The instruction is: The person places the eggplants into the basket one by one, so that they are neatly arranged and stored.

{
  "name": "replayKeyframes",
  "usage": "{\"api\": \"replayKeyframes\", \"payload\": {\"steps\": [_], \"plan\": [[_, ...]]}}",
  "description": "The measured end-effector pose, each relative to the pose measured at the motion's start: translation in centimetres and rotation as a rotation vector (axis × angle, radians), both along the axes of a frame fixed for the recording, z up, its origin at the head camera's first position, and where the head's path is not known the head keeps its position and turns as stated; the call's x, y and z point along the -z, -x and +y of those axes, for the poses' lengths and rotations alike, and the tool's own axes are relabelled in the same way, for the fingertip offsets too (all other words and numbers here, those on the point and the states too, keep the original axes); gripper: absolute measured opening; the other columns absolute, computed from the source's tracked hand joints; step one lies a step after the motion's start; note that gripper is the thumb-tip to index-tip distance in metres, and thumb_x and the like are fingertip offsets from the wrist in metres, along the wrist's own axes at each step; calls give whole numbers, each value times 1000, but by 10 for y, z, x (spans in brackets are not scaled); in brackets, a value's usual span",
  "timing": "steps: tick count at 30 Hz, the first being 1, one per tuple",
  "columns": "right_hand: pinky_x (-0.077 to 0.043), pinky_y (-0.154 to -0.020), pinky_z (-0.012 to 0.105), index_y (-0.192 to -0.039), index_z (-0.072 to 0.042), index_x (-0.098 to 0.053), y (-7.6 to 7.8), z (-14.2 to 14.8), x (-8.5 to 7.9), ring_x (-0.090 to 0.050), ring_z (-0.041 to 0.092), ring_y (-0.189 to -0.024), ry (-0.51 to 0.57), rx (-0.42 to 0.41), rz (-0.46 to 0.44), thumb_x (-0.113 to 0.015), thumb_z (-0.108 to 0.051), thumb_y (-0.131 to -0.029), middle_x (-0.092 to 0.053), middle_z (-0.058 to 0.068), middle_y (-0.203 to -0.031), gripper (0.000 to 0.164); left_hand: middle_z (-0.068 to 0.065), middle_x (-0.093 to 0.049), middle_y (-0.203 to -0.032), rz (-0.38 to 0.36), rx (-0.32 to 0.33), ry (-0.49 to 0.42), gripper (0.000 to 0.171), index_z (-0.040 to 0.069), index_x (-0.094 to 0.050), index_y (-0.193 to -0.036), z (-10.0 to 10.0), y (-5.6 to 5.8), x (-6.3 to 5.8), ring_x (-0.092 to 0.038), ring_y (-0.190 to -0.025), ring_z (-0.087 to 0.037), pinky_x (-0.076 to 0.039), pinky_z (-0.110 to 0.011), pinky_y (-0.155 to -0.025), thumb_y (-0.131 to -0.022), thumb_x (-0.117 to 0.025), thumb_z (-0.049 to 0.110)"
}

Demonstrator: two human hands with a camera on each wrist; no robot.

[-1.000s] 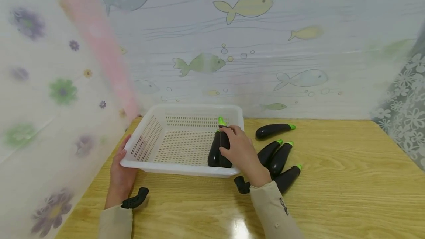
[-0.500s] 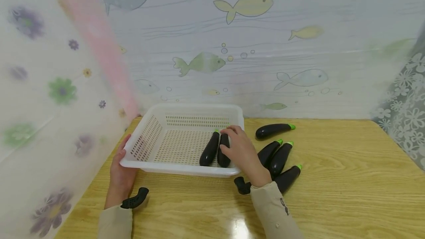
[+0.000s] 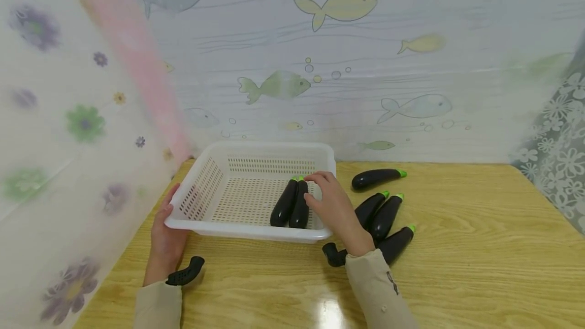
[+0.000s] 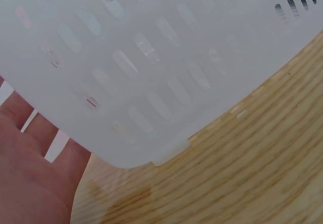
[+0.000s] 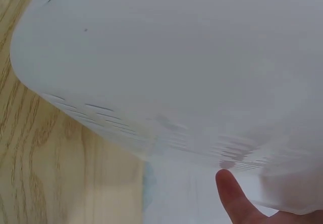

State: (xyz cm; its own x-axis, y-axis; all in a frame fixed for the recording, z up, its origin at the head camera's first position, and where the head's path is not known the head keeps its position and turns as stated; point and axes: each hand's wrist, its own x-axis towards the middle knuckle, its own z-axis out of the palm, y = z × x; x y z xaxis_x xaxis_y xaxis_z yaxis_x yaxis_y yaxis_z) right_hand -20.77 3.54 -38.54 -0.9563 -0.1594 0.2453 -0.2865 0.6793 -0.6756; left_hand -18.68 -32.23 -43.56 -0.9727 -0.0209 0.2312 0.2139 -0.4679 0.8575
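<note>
A white plastic basket [image 3: 260, 235] stands on the table with two dark eggplants inside, side by side, green caps toward the back. My left hand [image 3: 166, 232] grips its left rim; in the left wrist view the fingers [image 4: 38, 128] pass behind the basket wall. Over the right rim reaches my right hand [image 3: 335, 207], its fingers curved and spread above the nearer eggplant [image 3: 299, 207]. Its fingertips are close to that eggplant's cap; whether they touch cannot be told. The other eggplant [image 3: 284, 204] lies just left. In the right wrist view a thumb [image 5: 232, 193] shows beside the basket wall.
Right of the basket, one eggplant [image 3: 375, 178] lies toward the back of the wooden table [image 3: 480, 237]. Several more, such as this eggplant [image 3: 387, 217], cluster near my right forearm, which partly hides them. A sheet with fish drawings [image 3: 347, 65] hangs behind the table.
The right hand has let go of the eggplant, which now lies on the basket floor. Both eggplants have shifted left, away from the right wall. The left hand stays on the rim.
</note>
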Motion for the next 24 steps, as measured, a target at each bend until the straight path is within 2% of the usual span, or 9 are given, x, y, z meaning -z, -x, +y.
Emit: {"api": "replayKeyframes", "payload": {"steps": [9, 16, 24], "plan": [[-41, -95, 42, -124, -19, -54, -2, 5, -3, -49, 22, -116, 13, -24, -2, -57, -28, -90, -45, 4, -132, 36, 1, -31, -146, 14, 13, -19, 49, 20, -21, -146, 2, 2, 2, -40, -125, -14, -39, -30, -97, -98, -27, 25], [-41, -94, 43, -124, -18, -54, -6, 11, -5, -49, 21, -115, 31, -25, -13, -56, -28, -90, -46, 4, -131, 35, 3, -36, -142, 15, 15, -25, 48, 19, -23, -146, 5, 0, 4, -42, -122, -14, -38, -29, -96, -98, -26, 23], [-40, -94, 45, -125, -18, -54, -9, 18, -13, -47, 24, -119, 52, -10, 14, -53, -29, -92, -49, 4, -129, 35, 3, -39, -140, 54, 29, -55, 47, 19, -25, -145, -1, 1, 5, -43, -120, -12, -36, -27, -97, -98, -24, 21]]}}
